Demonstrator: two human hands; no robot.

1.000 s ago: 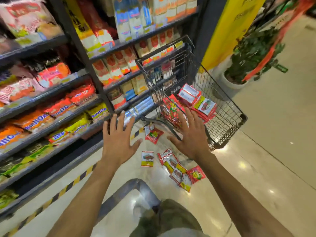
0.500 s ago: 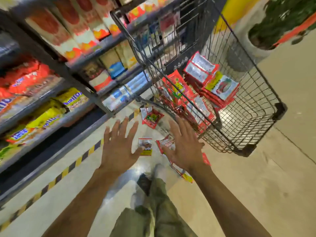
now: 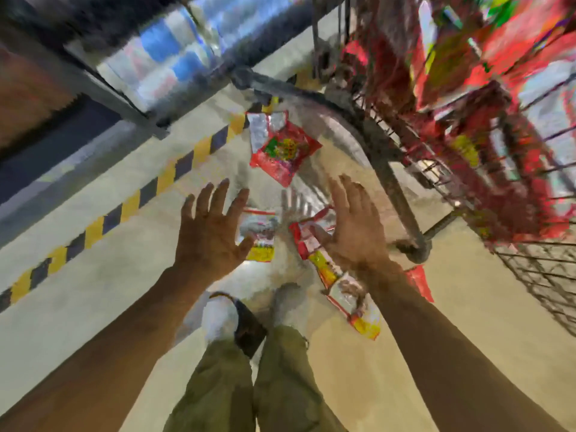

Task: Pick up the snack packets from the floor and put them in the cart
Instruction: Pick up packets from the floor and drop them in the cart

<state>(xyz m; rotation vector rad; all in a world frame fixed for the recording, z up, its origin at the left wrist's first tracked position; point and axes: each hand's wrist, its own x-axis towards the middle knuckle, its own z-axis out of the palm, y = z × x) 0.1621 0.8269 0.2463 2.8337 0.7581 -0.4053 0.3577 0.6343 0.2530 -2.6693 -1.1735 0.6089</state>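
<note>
Several snack packets lie on the floor below me. A red packet (image 3: 282,149) lies farthest, near the cart's base. A small yellow-bottomed packet (image 3: 260,236) shows just right of my left hand (image 3: 208,235), whose fingers are spread and hold nothing. A row of red and yellow packets (image 3: 346,291) runs under my right hand (image 3: 353,226), also spread and holding nothing. One more red packet (image 3: 420,282) peeks out beyond my right forearm. The wire cart (image 3: 530,269) at the right holds many red packets (image 3: 486,73). The view is blurred.
The bottom store shelf (image 3: 174,54) with blue and white packs runs along the upper left. A yellow and black striped line (image 3: 137,198) marks the floor beside it. The cart's curved lower frame (image 3: 389,169) passes close to my right hand. My feet and trouser legs are below.
My view has dropped much closer to the floor and the packets look larger. Both hands have lowered toward the floor packets, still spread and holding nothing.
</note>
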